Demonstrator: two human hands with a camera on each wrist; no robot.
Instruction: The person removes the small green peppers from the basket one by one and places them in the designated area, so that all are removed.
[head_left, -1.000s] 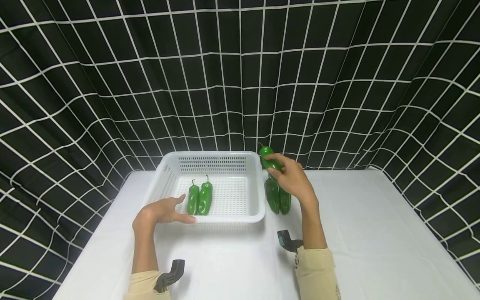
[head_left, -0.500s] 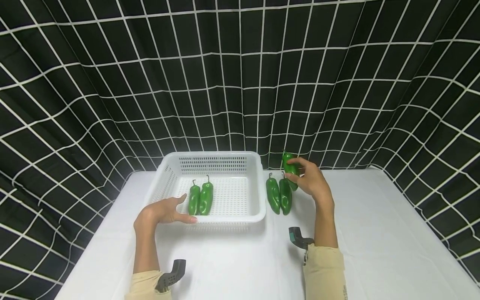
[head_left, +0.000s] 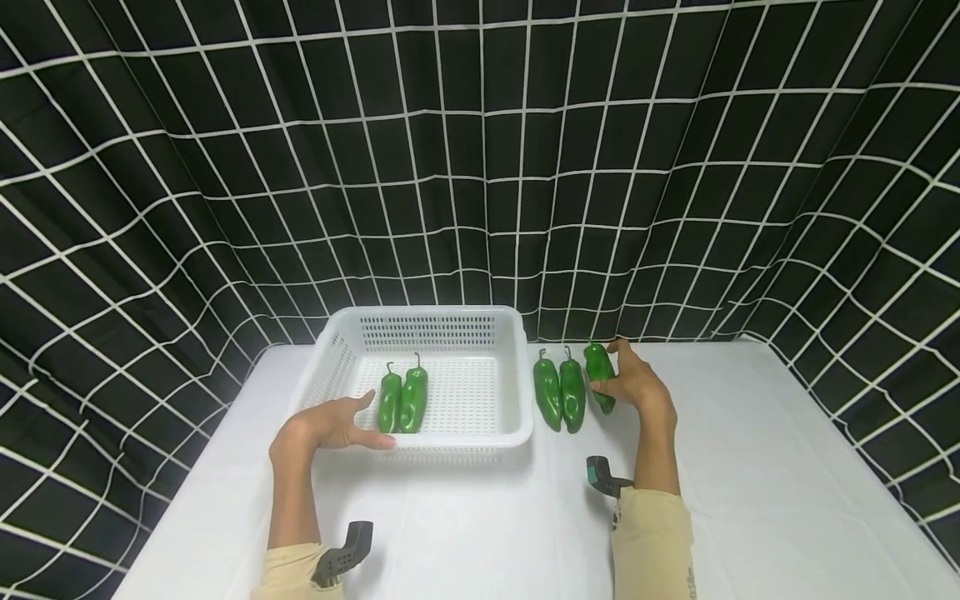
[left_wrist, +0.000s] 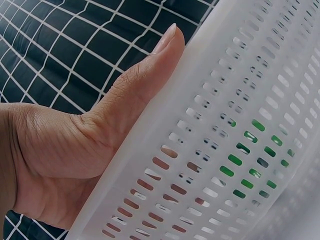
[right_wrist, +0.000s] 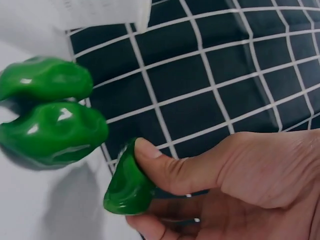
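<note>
5 green peppers (head_left: 573, 400), 2 in white basket (head_left: 459, 439)

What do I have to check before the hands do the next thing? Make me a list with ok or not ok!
1. Basket held: ok, the left hand holds its edge.
2. Peppers in the basket lying inside it: ok, two lie side by side.
3. Right hand free: not ok, it pinches a pepper.
4. Pinched pepper apart from the two peppers beside the basket: ok, the right wrist view shows a gap.
5. Pinched pepper's weight resting on the table: cannot tell from these views.
</note>
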